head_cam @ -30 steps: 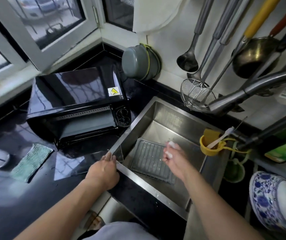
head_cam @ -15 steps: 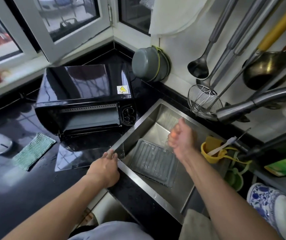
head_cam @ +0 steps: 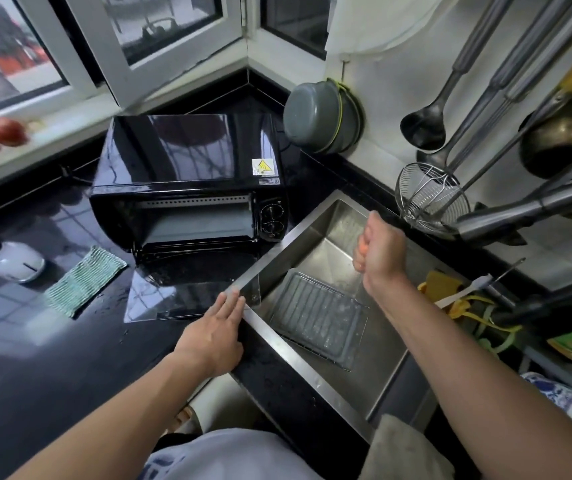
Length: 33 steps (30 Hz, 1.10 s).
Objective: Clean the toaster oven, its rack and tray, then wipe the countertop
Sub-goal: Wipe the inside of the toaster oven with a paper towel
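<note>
Left hand [head_cam: 213, 336] lies flat, fingers straight, on the stainless steel sink's [head_cam: 279, 336] near rim; right hand [head_cam: 379, 249] is fisted above the basin, and whether it holds anything I cannot tell. Grey wire rack on its tray [head_cam: 319, 322] rests wet and tilted on the sink floor. Risks, likely: the black toaster oven's [head_cam: 187, 181] open glass door [head_cam: 192, 294] overhangs the rim beside the left hand, so lifting the slick rack could knock it or spill water onto it.

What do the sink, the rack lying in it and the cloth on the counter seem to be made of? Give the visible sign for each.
Sink: probably stainless steel, brushed; grey walls with a dull sheen.
Rack: likely metal wire; thin parallel bars in a frame, wet.
Cloth: woven or knitted fabric, matte; green and white ribbed texture, lying limp and flat.
</note>
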Tool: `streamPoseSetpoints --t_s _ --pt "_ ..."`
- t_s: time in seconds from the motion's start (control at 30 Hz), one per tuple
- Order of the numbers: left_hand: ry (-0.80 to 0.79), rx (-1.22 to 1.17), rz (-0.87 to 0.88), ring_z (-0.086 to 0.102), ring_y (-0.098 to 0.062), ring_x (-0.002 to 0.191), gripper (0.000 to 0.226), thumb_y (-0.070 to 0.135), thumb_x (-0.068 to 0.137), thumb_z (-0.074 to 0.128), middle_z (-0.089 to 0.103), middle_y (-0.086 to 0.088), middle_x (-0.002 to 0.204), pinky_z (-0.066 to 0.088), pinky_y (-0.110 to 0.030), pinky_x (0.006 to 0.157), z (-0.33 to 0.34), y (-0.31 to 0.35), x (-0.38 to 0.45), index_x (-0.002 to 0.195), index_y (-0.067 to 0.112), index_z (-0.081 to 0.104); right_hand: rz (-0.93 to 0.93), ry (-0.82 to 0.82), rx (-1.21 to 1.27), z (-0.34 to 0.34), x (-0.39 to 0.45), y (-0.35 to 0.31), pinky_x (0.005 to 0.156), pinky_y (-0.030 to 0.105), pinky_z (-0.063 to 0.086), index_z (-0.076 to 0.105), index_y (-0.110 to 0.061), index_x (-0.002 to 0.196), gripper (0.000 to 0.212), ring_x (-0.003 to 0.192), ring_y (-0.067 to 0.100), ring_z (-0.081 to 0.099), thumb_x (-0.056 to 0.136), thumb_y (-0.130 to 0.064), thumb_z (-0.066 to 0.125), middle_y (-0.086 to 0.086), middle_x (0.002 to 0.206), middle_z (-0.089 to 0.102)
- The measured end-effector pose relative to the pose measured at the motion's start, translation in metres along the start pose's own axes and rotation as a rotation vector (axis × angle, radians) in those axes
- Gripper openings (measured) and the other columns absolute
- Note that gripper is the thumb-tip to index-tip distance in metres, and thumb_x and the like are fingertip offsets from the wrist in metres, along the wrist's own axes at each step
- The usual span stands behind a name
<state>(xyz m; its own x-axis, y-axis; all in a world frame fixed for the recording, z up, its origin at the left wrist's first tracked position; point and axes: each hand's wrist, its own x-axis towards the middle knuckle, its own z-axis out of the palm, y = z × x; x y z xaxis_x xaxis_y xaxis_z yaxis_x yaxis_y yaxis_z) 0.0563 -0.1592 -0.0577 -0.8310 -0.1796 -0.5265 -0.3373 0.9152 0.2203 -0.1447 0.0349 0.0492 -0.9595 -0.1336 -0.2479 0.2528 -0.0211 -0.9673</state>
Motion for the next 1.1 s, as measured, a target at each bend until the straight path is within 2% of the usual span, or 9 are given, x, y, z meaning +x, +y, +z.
streamPoseSetpoints --t_s 0.2,0.33,0.43,0.5,0.57,0.67,0.8,0.93,1.1 --pt "0.050 -0.087 0.026 -0.012 -0.010 0.158 0.082 0.030 0.102 0.051 -0.008 0.007 0.173 0.010 -0.029 0.128 0.003 -0.012 -0.004 0.166 0.022 0.001 -0.201 -0.141 0.071 0.015 -0.013 -0.068 0.044 0.023 0.013 0.020 -0.021 0.058 0.050 0.046 0.013 0.011 0.104 -0.027 0.040 0.002 0.051 0.015" --pt "0.109 -0.043 -0.050 -0.001 -0.020 0.160 0.074 0.028 0.103 0.047 0.002 0.003 0.174 0.009 -0.039 0.130 0.007 -0.016 -0.015 0.166 0.024 0.010 -0.171 -0.368 0.100 -0.006 -0.022 -0.062 0.054 0.028 0.035 0.034 -0.017 0.058 0.051 0.053 0.018 0.032 0.103 -0.039 0.043 0.004 0.055 0.034" --pt "0.167 -0.050 -0.137 0.000 -0.022 0.160 0.072 0.028 0.103 0.045 0.003 0.002 0.174 0.010 -0.042 0.130 0.011 -0.025 -0.029 0.166 0.029 0.011 0.240 -0.411 -0.575 -0.032 -0.007 0.038 0.074 0.030 0.050 0.061 -0.011 0.074 0.033 0.076 0.026 0.059 0.098 -0.030 0.048 0.008 0.072 0.066" --pt "0.155 -0.039 -0.154 0.000 -0.025 0.160 0.070 0.028 0.104 0.043 0.003 -0.001 0.174 0.010 -0.042 0.130 0.011 -0.031 -0.035 0.166 0.030 0.011 0.356 -0.394 -1.129 -0.067 0.004 0.144 0.090 0.038 0.053 0.067 -0.016 0.085 0.049 0.090 0.028 0.063 0.094 -0.052 0.036 0.012 0.092 0.067" --pt "0.195 -0.090 -0.211 0.005 -0.029 0.160 0.065 0.030 0.104 0.042 0.009 -0.005 0.173 0.012 -0.042 0.129 0.010 -0.037 -0.037 0.165 0.027 0.018 0.407 -0.317 -1.091 -0.073 0.008 0.185 0.088 0.046 0.055 0.054 -0.021 0.070 0.052 0.082 0.027 0.062 0.082 -0.065 0.029 0.011 0.081 0.057" --pt "0.267 -0.284 -0.393 0.017 -0.038 0.153 0.058 0.036 0.104 0.046 0.024 -0.013 0.167 0.021 -0.045 0.126 0.007 -0.049 -0.039 0.160 0.026 0.035 0.244 -0.265 -1.039 -0.019 -0.014 0.127 0.086 0.038 0.052 0.063 -0.013 0.097 0.025 0.099 0.032 0.066 0.096 -0.038 0.057 0.010 0.098 0.067" --pt "0.405 -0.896 -0.797 0.043 -0.038 0.118 0.049 0.033 0.100 0.063 0.038 -0.020 0.145 0.039 -0.048 0.109 -0.009 -0.061 -0.038 0.144 0.021 0.045 -0.080 -0.092 -0.923 0.069 -0.006 0.046 0.096 0.040 0.049 0.032 -0.017 0.150 0.068 0.122 0.030 0.055 0.093 -0.028 0.066 0.011 0.141 0.051" --pt "0.435 -1.986 -0.974 0.067 -0.032 0.104 0.047 0.013 0.100 0.067 0.053 -0.015 0.134 0.060 -0.045 0.091 -0.007 -0.073 -0.006 0.135 0.009 0.035 -0.628 -0.005 -1.373 0.136 -0.009 0.005 0.083 0.036 0.045 0.027 -0.025 0.152 0.086 0.100 0.025 0.047 0.082 -0.039 0.077 0.010 0.119 0.048" --pt "0.301 -2.303 -0.910 0.070 -0.027 0.082 0.026 0.014 0.100 0.067 0.067 -0.017 0.122 0.058 -0.029 0.052 0.004 -0.086 -0.001 0.124 0.006 0.064 -0.935 -0.080 -1.820 0.198 0.003 0.005 0.092 0.043 0.040 0.039 -0.019 0.146 0.091 0.100 0.030 0.047 0.072 -0.049 0.082 0.012 0.107 0.051"
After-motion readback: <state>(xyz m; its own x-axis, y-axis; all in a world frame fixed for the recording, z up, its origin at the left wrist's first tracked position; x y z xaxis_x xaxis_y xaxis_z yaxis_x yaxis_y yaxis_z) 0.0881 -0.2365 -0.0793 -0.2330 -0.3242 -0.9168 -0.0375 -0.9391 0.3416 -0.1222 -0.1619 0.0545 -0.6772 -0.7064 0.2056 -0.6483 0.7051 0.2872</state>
